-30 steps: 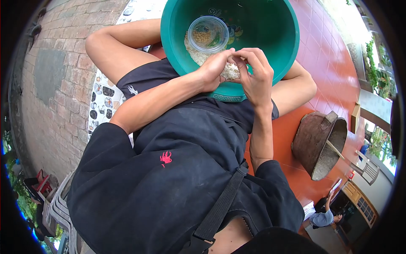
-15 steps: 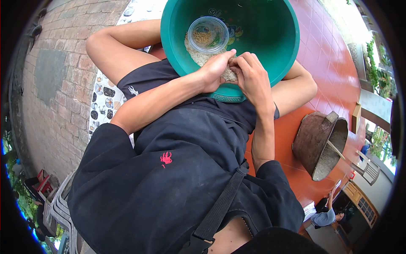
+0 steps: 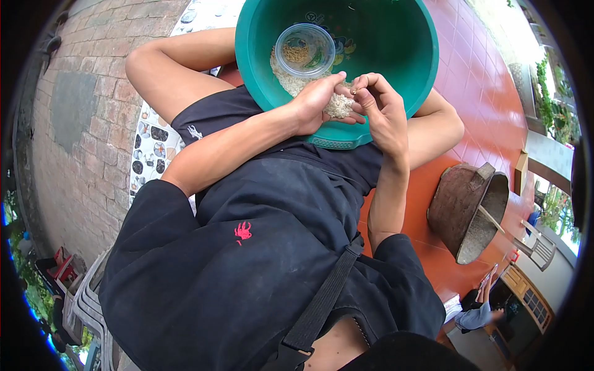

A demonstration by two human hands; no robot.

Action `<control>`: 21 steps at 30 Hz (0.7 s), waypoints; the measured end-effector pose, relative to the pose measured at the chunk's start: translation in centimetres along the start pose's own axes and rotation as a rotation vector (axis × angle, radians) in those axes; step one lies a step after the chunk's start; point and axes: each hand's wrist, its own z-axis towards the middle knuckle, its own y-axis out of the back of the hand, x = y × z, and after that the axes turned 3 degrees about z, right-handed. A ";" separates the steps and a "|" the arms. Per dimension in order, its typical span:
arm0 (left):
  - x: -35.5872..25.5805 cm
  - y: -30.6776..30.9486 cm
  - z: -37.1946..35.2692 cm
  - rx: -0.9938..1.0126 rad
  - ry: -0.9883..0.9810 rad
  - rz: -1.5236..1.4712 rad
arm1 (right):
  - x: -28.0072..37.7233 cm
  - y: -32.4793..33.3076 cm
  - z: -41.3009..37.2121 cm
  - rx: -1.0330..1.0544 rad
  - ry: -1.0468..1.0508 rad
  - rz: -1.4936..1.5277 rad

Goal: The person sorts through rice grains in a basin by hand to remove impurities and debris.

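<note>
My left hand (image 3: pixel 315 105) is held palm up and cupped over the near side of a green plastic basin (image 3: pixel 402 74), with a small heap of whitish rice (image 3: pixel 339 106) lying in the palm and on the fingers. My right hand (image 3: pixel 385 111) is just above and to the right of that palm. Its thumb and forefinger are pinched together on a tiny brown grain (image 3: pixel 354 91). Inside the basin, a clear plastic cup (image 3: pixel 304 51) with some yellowish-brown grains stands beside a pile of rice (image 3: pixel 284 80).
The basin rests between my bent legs. A rusty brown metal pot (image 3: pixel 461 207) with a stick in it sits tilted on red floor tiles at the right. Farther off are a chair (image 3: pixel 537 247) and a person (image 3: pixel 475 316). Brick paving (image 3: pixel 93 123) runs along the left.
My right hand has lifted away from the left palm, up and to the right, and now pinches a tiny grain. The rice in the palm shows more. The person far off has moved slightly.
</note>
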 end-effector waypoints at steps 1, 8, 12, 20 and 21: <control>0.0 0.0 0.0 0.012 -0.002 0.021 | 0.0 0.4 0.1 0.008 -0.095 0.059; 0.1 0.2 0.3 0.041 -0.020 0.023 | 0.9 -0.2 0.4 -0.023 -0.083 0.138; -0.2 -0.1 -0.2 0.000 0.004 -0.004 | 0.1 0.2 0.0 -0.023 -0.191 0.115; -0.3 -0.1 -0.1 0.026 0.007 0.033 | 0.6 -0.8 -0.1 -0.224 0.151 0.043; -0.3 0.0 0.0 0.053 0.019 0.036 | 0.9 -0.9 0.2 -0.233 0.337 0.027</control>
